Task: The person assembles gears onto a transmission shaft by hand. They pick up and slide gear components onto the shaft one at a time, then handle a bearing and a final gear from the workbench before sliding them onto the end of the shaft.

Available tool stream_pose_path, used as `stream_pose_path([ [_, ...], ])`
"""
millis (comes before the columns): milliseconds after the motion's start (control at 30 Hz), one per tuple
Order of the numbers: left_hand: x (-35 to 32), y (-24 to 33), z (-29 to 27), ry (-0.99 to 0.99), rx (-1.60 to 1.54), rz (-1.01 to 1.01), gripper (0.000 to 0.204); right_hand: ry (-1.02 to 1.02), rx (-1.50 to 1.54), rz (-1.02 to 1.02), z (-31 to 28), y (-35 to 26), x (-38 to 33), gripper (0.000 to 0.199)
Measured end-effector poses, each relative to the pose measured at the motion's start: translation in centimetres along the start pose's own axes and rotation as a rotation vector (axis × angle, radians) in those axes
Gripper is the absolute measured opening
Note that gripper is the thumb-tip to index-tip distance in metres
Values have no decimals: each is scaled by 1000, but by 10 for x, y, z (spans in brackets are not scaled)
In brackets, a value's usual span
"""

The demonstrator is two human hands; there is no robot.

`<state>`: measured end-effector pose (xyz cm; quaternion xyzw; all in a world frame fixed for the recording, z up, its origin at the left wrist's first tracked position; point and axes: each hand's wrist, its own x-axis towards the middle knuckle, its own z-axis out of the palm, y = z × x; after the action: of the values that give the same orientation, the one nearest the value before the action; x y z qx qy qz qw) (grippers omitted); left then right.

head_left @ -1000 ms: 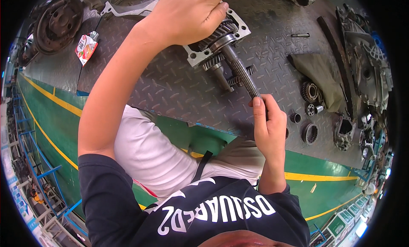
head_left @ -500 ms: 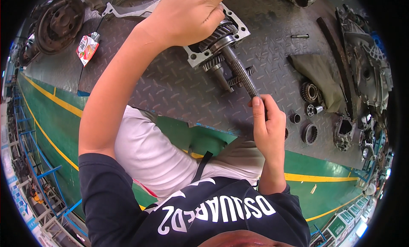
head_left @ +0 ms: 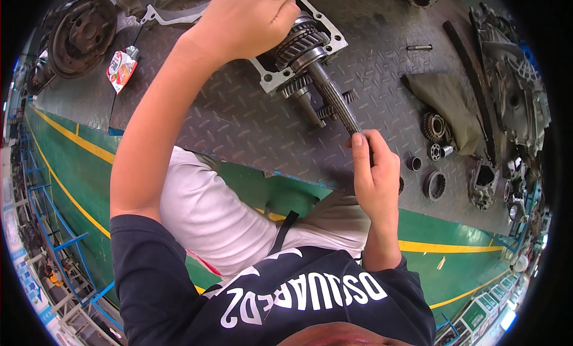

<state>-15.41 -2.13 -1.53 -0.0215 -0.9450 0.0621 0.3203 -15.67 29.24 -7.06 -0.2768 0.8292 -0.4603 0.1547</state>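
A gear shaft (head_left: 340, 101) with a long splined end sticks out of a light metal gearbox housing (head_left: 338, 40) on the bench. My right hand (head_left: 377, 173) is closed round the shaft's near end, its thumb lying on top. My left hand (head_left: 250, 18) is over the far left part of the housing, beside the large helical gear (head_left: 303, 46). Its fingertips are hidden or cut off by the upper edge, so its grip does not show. Below the main shaft a smaller shaft with gears (head_left: 307, 104) also juts from the housing.
On the right of the steel tread-plate bench (head_left: 239, 122) lie a ring gear (head_left: 434, 185), a gear hub (head_left: 434, 127), a bolt (head_left: 419, 48) and a dark cloth (head_left: 444, 104). A rusty drum (head_left: 83, 36) and a white-red packet (head_left: 122, 70) are at the left.
My left hand has shifted left, showing more of the large gears. The housing has moved slightly left. My right hand keeps its hold on the shaft, nearly in place.
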Motion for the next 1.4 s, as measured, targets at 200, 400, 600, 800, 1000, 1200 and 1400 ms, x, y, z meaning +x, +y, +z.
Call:
stream_pose_path([
  [200,-2,8,2,20,-27,83,47,5,-3,-1,0,1,0,27],
  [400,-3,-4,1,8,34,20,44,1,-6,-5,0,0,0,27],
  [600,-4,0,-25,-54,-197,-4,37,-1,22,4,0,3,-1,28],
  [800,-13,-17,-55,-443,-800,-112,50,2,10,1,1,3,0,28],
  [1000,-24,-23,-55,-573,-249,-42,70,5,14,9,1,1,0,28],
  [1200,-22,-17,-50,-548,-363,62,71,12,10,-7,2,4,0,27],
  [1400,-27,-8,-55,-465,-355,53,71,2,-2,6,1,3,-1,26],
])
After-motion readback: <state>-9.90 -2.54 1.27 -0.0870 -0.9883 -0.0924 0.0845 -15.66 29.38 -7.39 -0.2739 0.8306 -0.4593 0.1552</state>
